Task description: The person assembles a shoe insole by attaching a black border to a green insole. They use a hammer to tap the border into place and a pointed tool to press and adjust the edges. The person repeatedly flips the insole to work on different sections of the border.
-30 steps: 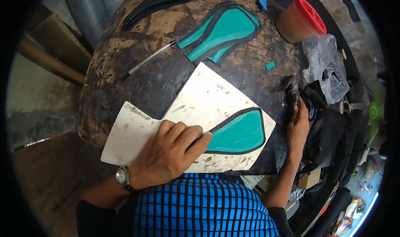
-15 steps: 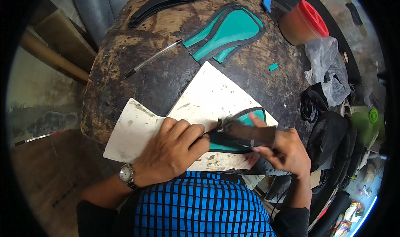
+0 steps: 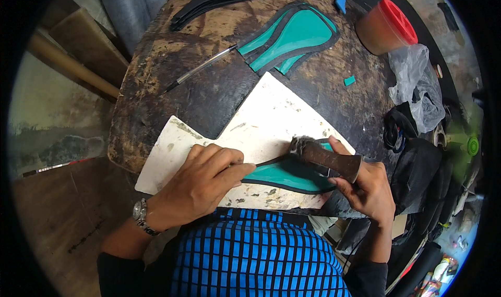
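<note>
Left hand (image 3: pixel 201 185) pressed flat on the white cutting board (image 3: pixel 261 125), fingers spread and bent, fingertips pinning the near end of the teal leather piece (image 3: pixel 284 174) with black edging. Nothing clasped there, only held down. Right hand (image 3: pixel 365 190) curled tight around the dark handle of a hammer-like tool (image 3: pixel 326 159), its worn head resting on the teal piece near the board's right corner. Teal piece lying along the board's near edge, stretched between the two hands, partly covered by the tool. Beyond the board, on the dark worktable (image 3: pixel 172 88): a pen (image 3: pixel 201 70), a stack of similar teal pieces (image 3: pixel 292 39), black cut shapes (image 3: pixel 219 0). Right of the board and further back, a red-lidded tub (image 3: pixel 389 26) and a crumpled clear plastic bag (image 3: pixel 417 83). Exact contact of tool head with leather hard to judge, probably touching.
</note>
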{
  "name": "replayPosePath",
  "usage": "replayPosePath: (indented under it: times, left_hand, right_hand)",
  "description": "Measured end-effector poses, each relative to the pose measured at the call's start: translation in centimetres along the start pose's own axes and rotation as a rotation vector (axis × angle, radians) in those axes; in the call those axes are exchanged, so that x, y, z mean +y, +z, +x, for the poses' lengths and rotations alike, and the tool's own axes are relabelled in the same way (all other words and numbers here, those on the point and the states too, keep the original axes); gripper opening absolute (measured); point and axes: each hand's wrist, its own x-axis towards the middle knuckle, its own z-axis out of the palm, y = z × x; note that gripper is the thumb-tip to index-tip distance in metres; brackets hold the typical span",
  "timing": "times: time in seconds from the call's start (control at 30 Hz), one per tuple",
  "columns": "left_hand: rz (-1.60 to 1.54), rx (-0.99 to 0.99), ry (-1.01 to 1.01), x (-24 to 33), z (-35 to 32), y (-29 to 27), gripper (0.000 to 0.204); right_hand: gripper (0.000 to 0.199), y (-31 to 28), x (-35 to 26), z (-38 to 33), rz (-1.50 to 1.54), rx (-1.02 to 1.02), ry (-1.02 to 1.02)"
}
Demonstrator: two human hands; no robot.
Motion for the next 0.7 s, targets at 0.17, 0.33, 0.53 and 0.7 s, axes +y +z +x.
replayPosePath:
  times: [0.17,0.33,0.53,0.7]
  left_hand:
    - [0.041,0.014,0.03,-0.3,-0.4,0.2,0.032]
    - [0.06,0.033,0.066,-0.5,-0.3,0.2,0.03]
    - [0.025,0.025,0.055,-0.7,-0.4,-0.4,0.03]
    - [0.048,0.006,0.102,-1.7,-0.6,-1.2,0.034]
  right_hand:
    - [0.069,0.9,-0.6,0.2,0.107,-0.114,-0.077]
    - [0.072,1.2,-1.1,0.0,0.043,0.017,-0.049]
    - [0.07,1.8,-1.8,-0.3,0.081,-0.116,-0.024]
    - [0.067,1.1,-1.2,-0.2,0.054,0.013,-0.022]
